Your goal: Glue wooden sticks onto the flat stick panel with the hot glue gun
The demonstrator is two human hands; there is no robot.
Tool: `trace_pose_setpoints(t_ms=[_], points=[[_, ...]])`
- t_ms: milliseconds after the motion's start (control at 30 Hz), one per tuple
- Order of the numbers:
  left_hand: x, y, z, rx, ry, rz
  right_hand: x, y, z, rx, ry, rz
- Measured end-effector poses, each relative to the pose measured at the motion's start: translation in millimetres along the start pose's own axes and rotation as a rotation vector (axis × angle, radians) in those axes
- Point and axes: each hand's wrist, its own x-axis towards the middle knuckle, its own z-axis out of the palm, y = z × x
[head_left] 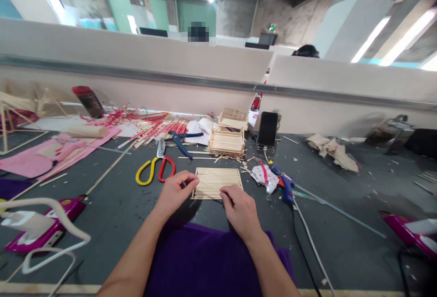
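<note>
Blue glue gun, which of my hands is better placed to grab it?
Probably your right hand: it's nearer the blue glue gun, which lies on that side. Your left hand is over by the wooden panel's left edge.

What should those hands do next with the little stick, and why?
Maybe gently turn the thin stick to match the slatted wooden panel. It slants across the panel's straight rows, and the left hand and right hand both pinch it, so both could guide it.

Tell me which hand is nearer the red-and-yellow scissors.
Left. The left hand is just right of the scissors; the right hand is farther right, at the stick panel.
</note>
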Motion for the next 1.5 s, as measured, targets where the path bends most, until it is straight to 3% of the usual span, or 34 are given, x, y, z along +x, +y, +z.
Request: trace_pose_setpoints(t_ms=[633,767,1000,1133,1200,1400,1500], points=[[-4,7,3.4,0.147,0.139,0.143,-3,-10,2,-0.101,0.005,-0.061],[-4,7,5.9,0.047,0.2,0.04,-3,-11,4,-0.051,0.026,-0.037],[3,8,8.0,-0.401,0.249,-0.33,-3,-17,3,0.108,0.085,-0.024],[5,7,2.9,-0.616,0.242,-0.372,-2,-19,3,0.18,0.098,0.023],[5,3,-1.0,-0.563,0.284,-0.365,-2,-18,3,0.206,0.099,0.076],[6,-17,-15.5,-0.121,0.463,-0.387,-2,-16,3,0.203,0.074,0.155],[6,-20,-17.3,0.104,0.48,-0.281,-2,-14,4,0.14,0.08,0.158]])
